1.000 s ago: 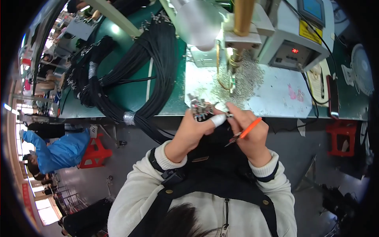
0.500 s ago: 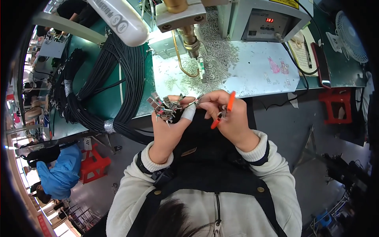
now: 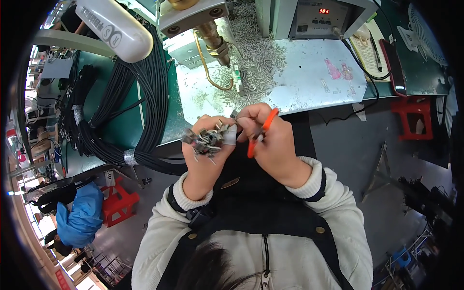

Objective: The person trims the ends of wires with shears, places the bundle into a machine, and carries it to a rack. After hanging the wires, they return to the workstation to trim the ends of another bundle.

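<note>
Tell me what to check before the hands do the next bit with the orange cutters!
1. Left hand grips the bunch of metal connectors: ok.
2. Right hand holds the orange-handled cutters: ok.
3. Cutter tip set on the right piece: cannot tell, fingers hide it.
4. Fingertips away from the blades: cannot tell.
5. Bench in front free of scraps: not ok, small metal bits lie scattered.
</note>
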`<state>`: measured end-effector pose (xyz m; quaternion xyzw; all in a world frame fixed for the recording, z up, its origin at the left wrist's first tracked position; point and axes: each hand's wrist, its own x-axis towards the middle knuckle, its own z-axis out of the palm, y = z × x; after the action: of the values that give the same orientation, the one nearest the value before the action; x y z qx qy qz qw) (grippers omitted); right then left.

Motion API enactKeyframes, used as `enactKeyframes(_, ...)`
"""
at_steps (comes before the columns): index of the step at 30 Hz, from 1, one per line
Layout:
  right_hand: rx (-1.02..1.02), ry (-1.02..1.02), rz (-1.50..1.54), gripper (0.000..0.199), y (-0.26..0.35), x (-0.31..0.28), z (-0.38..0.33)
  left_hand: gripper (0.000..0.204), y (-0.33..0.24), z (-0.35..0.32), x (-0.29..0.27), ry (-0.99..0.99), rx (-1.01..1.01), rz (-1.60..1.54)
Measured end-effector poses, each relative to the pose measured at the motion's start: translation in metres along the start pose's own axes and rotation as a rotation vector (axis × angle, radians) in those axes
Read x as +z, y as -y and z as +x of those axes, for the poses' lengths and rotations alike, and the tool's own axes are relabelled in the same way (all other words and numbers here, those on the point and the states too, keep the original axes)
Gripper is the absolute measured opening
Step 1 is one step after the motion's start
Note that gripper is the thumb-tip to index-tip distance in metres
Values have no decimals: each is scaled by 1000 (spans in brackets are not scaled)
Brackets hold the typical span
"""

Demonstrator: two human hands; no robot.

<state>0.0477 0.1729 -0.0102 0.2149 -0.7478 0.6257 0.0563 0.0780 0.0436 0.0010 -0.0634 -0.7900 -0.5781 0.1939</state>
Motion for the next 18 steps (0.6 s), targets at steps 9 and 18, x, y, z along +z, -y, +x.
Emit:
enactKeyframes(9, 197, 115, 132, 16, 2, -16, 3, 16, -9, 5, -10, -31, -672, -496)
enactKeyframes(18, 249, 303, -306, 32, 4, -13, -3, 15, -11, 6, -5, -108, -503, -357)
